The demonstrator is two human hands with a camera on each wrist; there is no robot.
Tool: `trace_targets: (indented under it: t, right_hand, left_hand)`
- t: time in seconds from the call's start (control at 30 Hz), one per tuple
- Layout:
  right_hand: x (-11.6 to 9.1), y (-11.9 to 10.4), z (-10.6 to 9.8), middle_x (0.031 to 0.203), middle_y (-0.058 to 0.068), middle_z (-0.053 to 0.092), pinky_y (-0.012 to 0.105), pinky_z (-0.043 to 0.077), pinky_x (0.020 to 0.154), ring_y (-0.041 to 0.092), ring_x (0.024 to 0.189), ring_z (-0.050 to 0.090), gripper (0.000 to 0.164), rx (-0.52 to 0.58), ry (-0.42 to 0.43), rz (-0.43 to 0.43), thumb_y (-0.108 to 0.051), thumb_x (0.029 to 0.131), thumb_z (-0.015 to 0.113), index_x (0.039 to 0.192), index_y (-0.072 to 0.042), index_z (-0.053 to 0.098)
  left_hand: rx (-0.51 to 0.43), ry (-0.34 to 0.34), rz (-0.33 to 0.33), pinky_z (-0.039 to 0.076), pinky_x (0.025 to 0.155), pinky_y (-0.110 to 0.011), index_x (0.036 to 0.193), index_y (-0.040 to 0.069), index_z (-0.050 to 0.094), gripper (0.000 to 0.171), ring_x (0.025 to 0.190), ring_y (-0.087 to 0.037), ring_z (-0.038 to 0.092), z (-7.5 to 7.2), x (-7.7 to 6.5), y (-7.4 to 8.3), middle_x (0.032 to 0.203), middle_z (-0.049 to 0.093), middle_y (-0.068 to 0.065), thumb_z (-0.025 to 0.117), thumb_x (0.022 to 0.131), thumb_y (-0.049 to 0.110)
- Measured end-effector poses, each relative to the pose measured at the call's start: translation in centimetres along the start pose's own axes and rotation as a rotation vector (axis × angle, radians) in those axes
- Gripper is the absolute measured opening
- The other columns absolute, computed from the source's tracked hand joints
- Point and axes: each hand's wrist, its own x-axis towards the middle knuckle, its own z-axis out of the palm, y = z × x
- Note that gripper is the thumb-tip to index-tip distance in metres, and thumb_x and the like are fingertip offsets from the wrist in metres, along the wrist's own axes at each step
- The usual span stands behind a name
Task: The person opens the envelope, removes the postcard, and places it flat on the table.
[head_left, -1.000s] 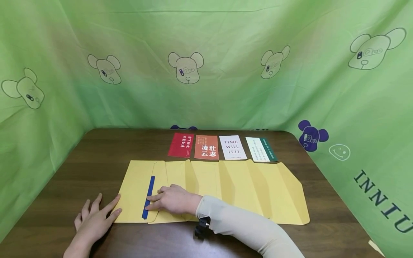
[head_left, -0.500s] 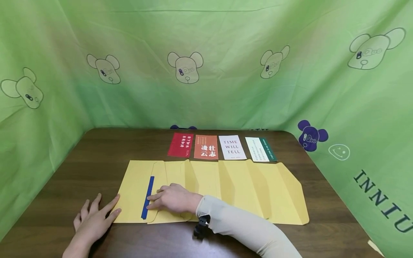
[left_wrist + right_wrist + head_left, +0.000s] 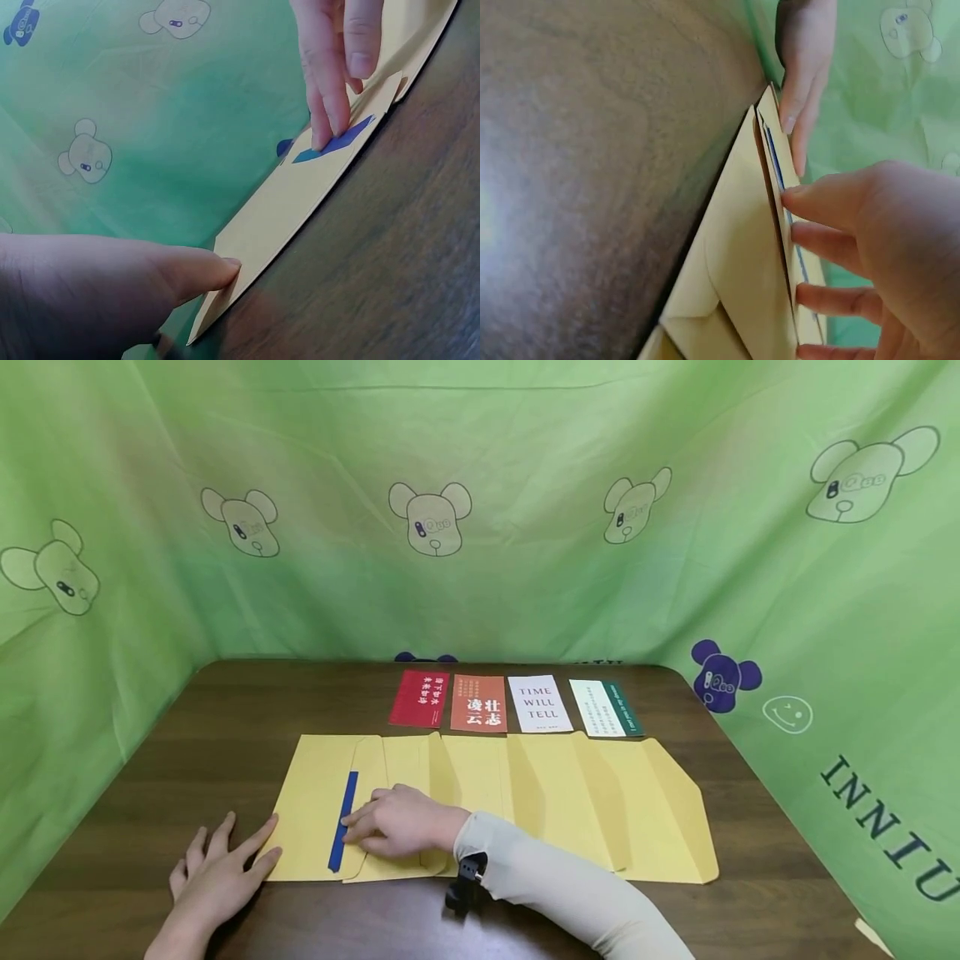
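Note:
A blue strip of tape [image 3: 349, 789] lies along the closed flap of the leftmost yellow envelope [image 3: 311, 785]. Fingertips of my right hand [image 3: 408, 822] press on this strip, fingers extended and the thumb near its edge in the right wrist view. At the envelope's left edge, my left hand [image 3: 213, 878] lies spread on the table. Its thumb [image 3: 202, 271] touches the envelope's corner in the left wrist view. More yellow envelopes [image 3: 472, 764] overlap in a row to the right, several with raised flaps; my right forearm partly covers them.
Behind the envelopes lie a red card [image 3: 420, 699], an orange card [image 3: 477, 693], a white card [image 3: 540, 703] and a green-and-white card [image 3: 606, 708]. A green printed cloth [image 3: 337, 593] surrounds the dark wooden table [image 3: 172, 760] at the back and sides.
My right hand's fingers have drawn a little closer together and shifted slightly on the blue strip. The left hand and the envelopes stay where they were.

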Motion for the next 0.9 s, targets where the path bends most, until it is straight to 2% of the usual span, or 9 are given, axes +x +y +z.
trace_targets:
  t: [0.13, 0.23, 0.33, 0.47, 0.67, 0.8, 0.9]
  right_hand:
    - [0.3, 0.6, 0.0, 0.132, -0.016, 0.062, 0.016, 0.037, 0.073, 0.003, 0.103, 0.055, 0.028, 0.076, 0.028, 0.014, -0.026, 0.099, 0.058, 0.123, -0.029, 0.073]
    - [0.5, 1.1, 0.0, 0.13, -0.01, 0.064, 0.015, 0.04, 0.091, 0.006, 0.116, 0.057, 0.028, 0.157, 0.047, 0.016, -0.022, 0.099, 0.059, 0.123, -0.022, 0.073]
    - [0.6, 1.7, 0.1, 0.124, -0.006, 0.069, 0.016, 0.037, 0.102, 0.007, 0.118, 0.058, 0.028, 0.26, 0.071, 0.024, -0.016, 0.099, 0.06, 0.124, -0.016, 0.072]
    - [0.7, 2.1, 0.3, 0.117, -0.005, 0.072, 0.013, 0.038, 0.1, 0.005, 0.111, 0.06, 0.028, 0.34, 0.084, 0.024, -0.012, 0.098, 0.06, 0.123, -0.012, 0.072]
    - [0.8, 2.4, 0.3, 0.118, -0.004, 0.071, 0.014, 0.039, 0.098, 0.002, 0.11, 0.06, 0.028, 0.41, 0.099, 0.056, -0.012, 0.098, 0.061, 0.124, -0.013, 0.072]
    - [0.8, 2.5, 0.5, 0.119, -0.002, 0.07, 0.014, 0.043, 0.092, -0.001, 0.103, 0.06, 0.03, 0.571, 0.112, 0.135, -0.011, 0.097, 0.062, 0.126, -0.011, 0.07]
    - [0.7, 2.4, 0.7, 0.12, 0.003, 0.07, 0.016, 0.048, 0.086, 0.003, 0.102, 0.062, 0.033, 0.761, 0.12, 0.216, -0.008, 0.096, 0.063, 0.129, -0.008, 0.067]
  left_hand:
    - [0.027, 0.034, 0.019, 0.008, 0.093, -0.08, 0.153, 0.016, 0.04, 0.081, 0.136, -0.065, -0.004, 0.2, -0.1, 0.0, 0.154, 0.006, -0.037, 0.05, 0.092, 0.069]
    - [0.044, 0.053, 0.028, 0.009, 0.093, -0.08, 0.153, 0.016, 0.04, 0.086, 0.136, -0.064, -0.002, 0.3, -0.1, 0.0, 0.154, 0.007, -0.037, 0.055, 0.088, 0.07]
    - [0.046, 0.063, 0.034, 0.01, 0.093, -0.08, 0.153, 0.016, 0.04, 0.087, 0.136, -0.064, -0.002, 0.4, -0.1, -0.1, 0.154, 0.008, -0.037, 0.057, 0.087, 0.07]
    - [0.041, 0.068, 0.038, 0.01, 0.093, -0.08, 0.152, 0.015, 0.041, 0.087, 0.136, -0.065, -0.002, 0.5, -0.1, -0.1, 0.153, 0.008, -0.038, 0.058, 0.087, 0.07]
    - [0.034, 0.081, 0.04, 0.009, 0.093, -0.079, 0.151, 0.015, 0.043, 0.086, 0.137, -0.064, -0.002, 0.5, 0.0, -0.1, 0.153, 0.008, -0.038, 0.058, 0.087, 0.07]
    - [0.034, 0.084, 0.04, 0.009, 0.094, -0.079, 0.151, 0.015, 0.043, 0.087, 0.137, -0.064, -0.002, 0.5, 0.0, -0.1, 0.153, 0.009, -0.038, 0.058, 0.086, 0.07]
    - [0.031, 0.082, 0.037, 0.008, 0.094, -0.079, 0.151, 0.015, 0.043, 0.087, 0.137, -0.064, -0.003, 0.6, 0.0, -0.1, 0.153, 0.009, -0.038, 0.059, 0.086, 0.07]
